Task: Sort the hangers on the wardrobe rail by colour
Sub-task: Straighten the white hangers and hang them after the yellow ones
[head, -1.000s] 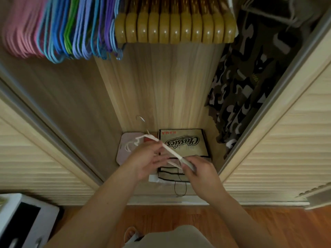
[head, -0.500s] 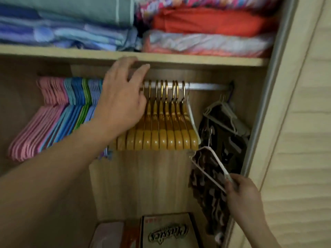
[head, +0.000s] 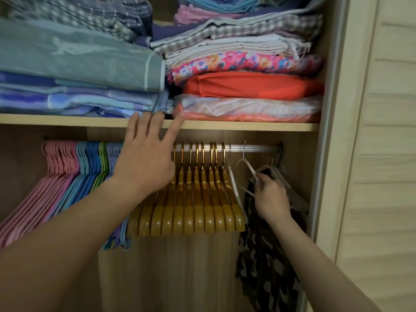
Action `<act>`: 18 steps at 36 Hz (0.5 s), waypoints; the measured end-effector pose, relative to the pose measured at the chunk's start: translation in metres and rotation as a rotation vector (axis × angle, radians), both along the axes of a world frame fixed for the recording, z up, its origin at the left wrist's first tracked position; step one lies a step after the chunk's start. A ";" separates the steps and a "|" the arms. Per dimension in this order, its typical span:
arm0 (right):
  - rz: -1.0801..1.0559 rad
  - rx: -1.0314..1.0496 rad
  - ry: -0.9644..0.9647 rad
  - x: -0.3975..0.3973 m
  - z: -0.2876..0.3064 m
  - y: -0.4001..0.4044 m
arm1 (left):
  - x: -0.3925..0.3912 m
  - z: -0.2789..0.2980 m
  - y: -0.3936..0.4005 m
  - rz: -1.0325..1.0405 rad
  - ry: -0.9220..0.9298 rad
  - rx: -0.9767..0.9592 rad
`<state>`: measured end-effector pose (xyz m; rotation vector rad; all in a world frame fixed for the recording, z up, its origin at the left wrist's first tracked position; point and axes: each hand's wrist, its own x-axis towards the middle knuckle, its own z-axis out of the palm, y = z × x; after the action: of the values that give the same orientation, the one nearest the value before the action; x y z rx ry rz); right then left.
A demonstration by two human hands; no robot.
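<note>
Right hand (head: 271, 194) pinches a white wire hanger (head: 246, 167) mid-right to hook it beside the wooden ones (head: 198, 199) — left hand (head: 146, 161) spread flat, steadying.

home bedroom wardrobe: folded bedding (head: 247, 86) on shelf (head: 247, 126), hangers (head: 198, 199) on rail (head: 254, 147)

No readable text, labels, brands or numbers on anything in view

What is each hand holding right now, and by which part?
The right hand pinches a white hanger by its sloping shoulder arm, its hook at the rail. The left hand holds nothing; its spread fingers reach up to the shelf edge.
</note>
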<state>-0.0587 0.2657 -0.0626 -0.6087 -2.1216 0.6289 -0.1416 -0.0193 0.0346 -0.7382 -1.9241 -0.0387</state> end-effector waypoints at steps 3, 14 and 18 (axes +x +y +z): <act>0.026 -0.034 -0.051 -0.006 -0.004 -0.004 | 0.000 0.000 0.001 -0.001 0.002 0.001; 0.084 -0.059 -0.118 -0.003 -0.013 -0.016 | 0.001 -0.002 0.004 0.010 0.003 0.027; 0.111 -0.049 -0.114 0.009 -0.013 -0.009 | 0.002 -0.003 0.005 0.010 -0.006 0.044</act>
<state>-0.0500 0.2565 -0.0760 -0.5687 -2.2646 0.7248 -0.1392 -0.0141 0.0317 -0.7000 -1.9265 -0.0778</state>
